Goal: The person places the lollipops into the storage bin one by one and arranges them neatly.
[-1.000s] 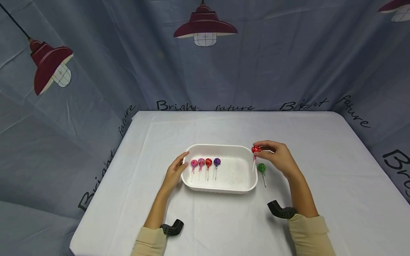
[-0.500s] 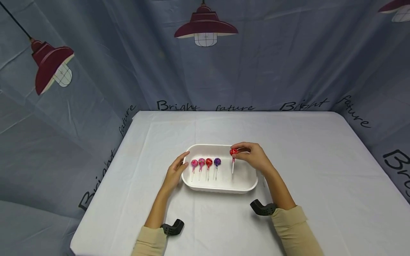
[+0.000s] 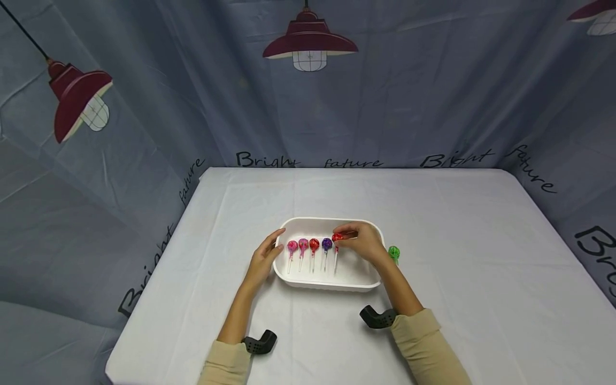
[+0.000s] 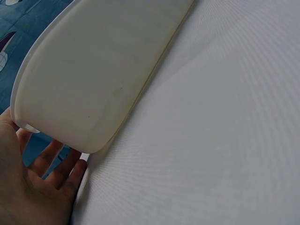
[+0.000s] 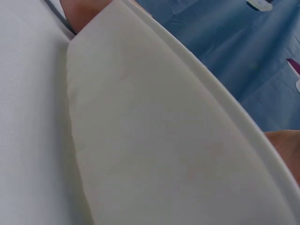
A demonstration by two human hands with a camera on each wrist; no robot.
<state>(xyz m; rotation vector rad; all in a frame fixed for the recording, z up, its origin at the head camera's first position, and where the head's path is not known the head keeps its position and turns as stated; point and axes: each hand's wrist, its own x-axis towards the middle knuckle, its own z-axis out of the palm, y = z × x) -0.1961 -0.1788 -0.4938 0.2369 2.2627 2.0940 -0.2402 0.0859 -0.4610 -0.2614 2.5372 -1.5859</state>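
Observation:
On the table stands a white tray [image 3: 332, 286] with rounded corners. My left hand [image 3: 263, 255] rests against its left end; in the left wrist view the fingers [image 4: 46, 159] are spread along the outer wall. Over the tray, my right hand [image 3: 362, 241] pinches a red-wrapped lollipop [image 3: 336, 237] by its head, stick pointing toward me. Left of it lie a purple lollipop [image 3: 326, 244], another red lollipop [image 3: 314, 245] and two pink lollipops [image 3: 303, 244], side by side in a row. In the right wrist view the tray wall [image 5: 154, 112] hides the held lollipop.
A green lollipop [image 3: 394, 252] lies on the table just right of the tray, its stick partly hidden by my right forearm. The white-covered table [image 3: 433, 203] backs onto a grey-blue curtain [image 3: 409, 107] printed with lamps and lettering.
My right hand has carried the red lollipop leftward from above the tray's right rim to beside the purple one, and lower. The left hand stays at the tray's left end.

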